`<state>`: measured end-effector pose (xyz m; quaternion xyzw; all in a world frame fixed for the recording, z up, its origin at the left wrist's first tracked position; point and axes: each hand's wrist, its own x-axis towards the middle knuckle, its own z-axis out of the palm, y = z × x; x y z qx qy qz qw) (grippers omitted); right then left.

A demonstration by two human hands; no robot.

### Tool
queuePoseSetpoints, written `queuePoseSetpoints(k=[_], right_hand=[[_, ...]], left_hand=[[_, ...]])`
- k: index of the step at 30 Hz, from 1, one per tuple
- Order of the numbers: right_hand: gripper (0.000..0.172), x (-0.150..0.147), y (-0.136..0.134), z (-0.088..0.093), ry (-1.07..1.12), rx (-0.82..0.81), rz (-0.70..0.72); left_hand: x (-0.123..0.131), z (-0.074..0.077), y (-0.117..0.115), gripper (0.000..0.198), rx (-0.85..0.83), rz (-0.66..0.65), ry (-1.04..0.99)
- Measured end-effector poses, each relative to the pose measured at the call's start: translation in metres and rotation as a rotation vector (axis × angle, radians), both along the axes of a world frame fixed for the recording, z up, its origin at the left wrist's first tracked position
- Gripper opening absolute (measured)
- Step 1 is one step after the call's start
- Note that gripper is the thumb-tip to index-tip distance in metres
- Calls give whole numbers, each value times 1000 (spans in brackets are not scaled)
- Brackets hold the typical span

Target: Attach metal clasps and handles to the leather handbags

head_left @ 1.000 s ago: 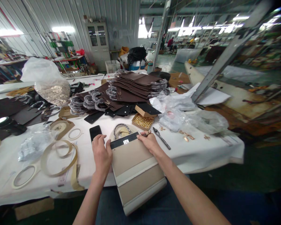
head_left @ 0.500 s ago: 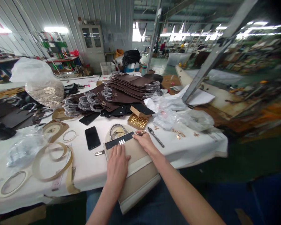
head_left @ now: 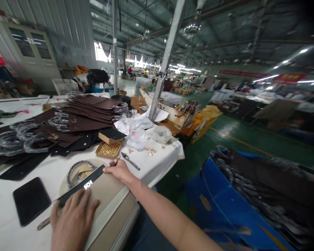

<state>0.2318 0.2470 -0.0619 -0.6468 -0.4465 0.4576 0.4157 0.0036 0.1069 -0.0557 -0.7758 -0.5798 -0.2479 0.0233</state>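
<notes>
By the near edge of the worktop (head_left: 157, 164), the left hand (head_left: 72, 219) lies on the bag (head_left: 107, 195), grip spread. The right hand (head_left: 121, 170) has its grip clamped on the bag's corner.

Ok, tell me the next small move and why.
I'd probably press down on the dark strip with the left hand: it lies across the strip's near end, while the right hand holds the beige piece by its far corner.
</notes>
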Motion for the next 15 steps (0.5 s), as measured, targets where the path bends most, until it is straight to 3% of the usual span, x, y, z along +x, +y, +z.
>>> queuePoseSetpoints(k=[4,6,9,13,15], right_hand=[[39,11,-14,13,-49,145,153],[41,25,-24,22,-146,212,172],[48,69,-33,35,-305,233,36],[28,161,-30,51,-434,302,-136],[32,198,-24,55,-501,314,-301]], left_hand=[[-10,-7,2,50,-37,9,-5],[-10,-5,3,49,-52,16,-12],[-10,-2,6,49,-57,25,-27],[-9,-2,10,48,-76,39,-27],[-3,2,10,50,-74,69,-5]])
